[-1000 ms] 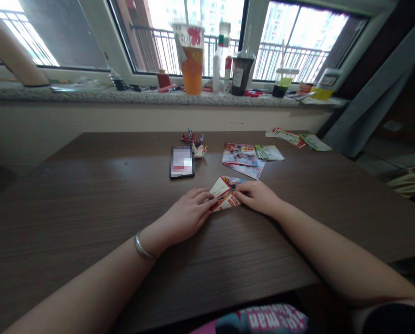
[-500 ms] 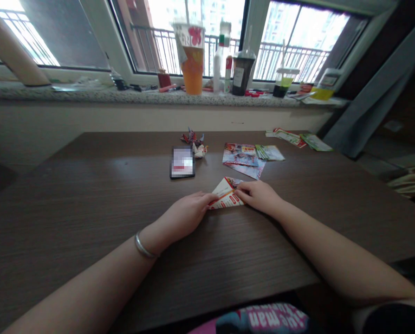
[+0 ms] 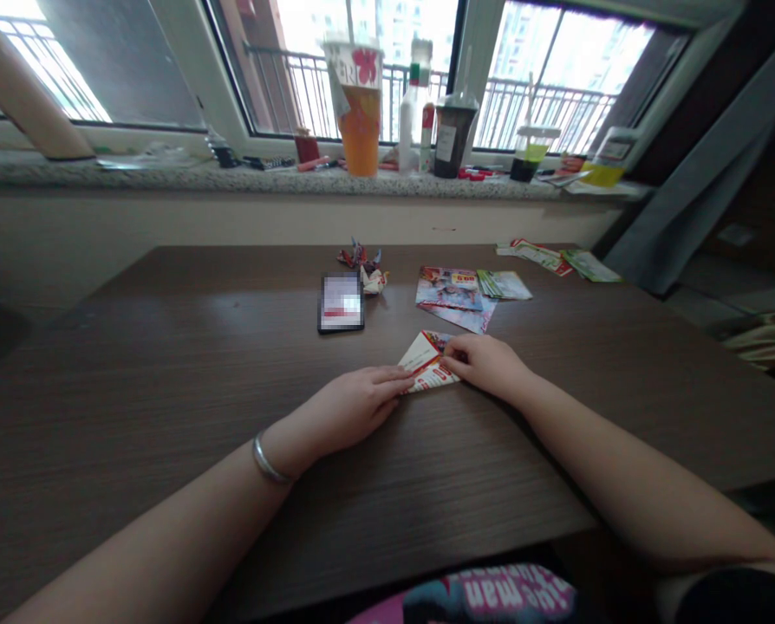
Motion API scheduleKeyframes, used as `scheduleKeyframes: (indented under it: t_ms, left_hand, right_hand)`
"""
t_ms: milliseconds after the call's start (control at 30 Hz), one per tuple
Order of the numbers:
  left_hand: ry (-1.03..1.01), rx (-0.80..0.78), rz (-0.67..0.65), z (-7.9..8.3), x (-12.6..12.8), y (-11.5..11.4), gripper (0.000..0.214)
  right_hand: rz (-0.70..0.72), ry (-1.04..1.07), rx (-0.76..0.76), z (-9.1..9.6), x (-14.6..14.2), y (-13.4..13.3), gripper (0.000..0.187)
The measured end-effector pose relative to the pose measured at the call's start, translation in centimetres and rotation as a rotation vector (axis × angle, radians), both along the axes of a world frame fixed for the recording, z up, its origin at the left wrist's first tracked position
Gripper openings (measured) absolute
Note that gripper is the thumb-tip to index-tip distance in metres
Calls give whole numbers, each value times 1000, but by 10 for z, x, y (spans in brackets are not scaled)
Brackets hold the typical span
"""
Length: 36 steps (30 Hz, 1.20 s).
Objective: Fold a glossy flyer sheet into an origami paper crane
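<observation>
A folded paper leaflet, cream with red and orange print, lies on the table between my hands. Its left corner is under the fingers of my left hand, which are stretched out and lie flat on the paper. At the right edge, the curled thumb and fingers of my right hand pinch the leaflet and hide that side of it. Just beyond the paper lie printed flyers, one overlapping another. Left of them rests a tablet-like device with a blurred screen.
Two folded paper figures, one dark red and one cream, sit by the device. Green cut paper pieces lie beside the flyers, more strips at the back right. Drink cups and bottles line the windowsill.
My left hand has shifted slightly right, its fingers now straighter and further over the leaflet's corner. The leaflet and my right hand have moved a little to the right.
</observation>
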State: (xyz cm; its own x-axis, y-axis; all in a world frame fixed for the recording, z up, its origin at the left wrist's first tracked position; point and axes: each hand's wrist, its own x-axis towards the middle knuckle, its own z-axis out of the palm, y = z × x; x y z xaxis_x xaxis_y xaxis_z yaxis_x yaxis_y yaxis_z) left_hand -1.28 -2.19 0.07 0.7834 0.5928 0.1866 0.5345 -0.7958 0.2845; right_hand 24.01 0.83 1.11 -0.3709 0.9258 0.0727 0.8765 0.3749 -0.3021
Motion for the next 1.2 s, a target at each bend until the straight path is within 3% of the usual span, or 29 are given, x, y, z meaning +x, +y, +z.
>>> scheduleKeyframes:
  t_ms: [667, 900, 1000, 1200]
  left_hand:
    - [110, -6, -49, 1, 0, -4, 48]
    - [90, -6, -61, 1, -1, -4, 48]
    - [106, -10, -83, 5, -1, -5, 51]
    - [130, -17, -99, 12, 0, -6, 58]
  right_hand:
    - [-130, -21, -140, -3, 24, 15, 23]
    - [-104, -41, 3, -1, 18, 9, 19]
    - [-21, -22, 147, 0, 14, 5, 27]
    - [395, -97, 260, 3, 4, -2, 27]
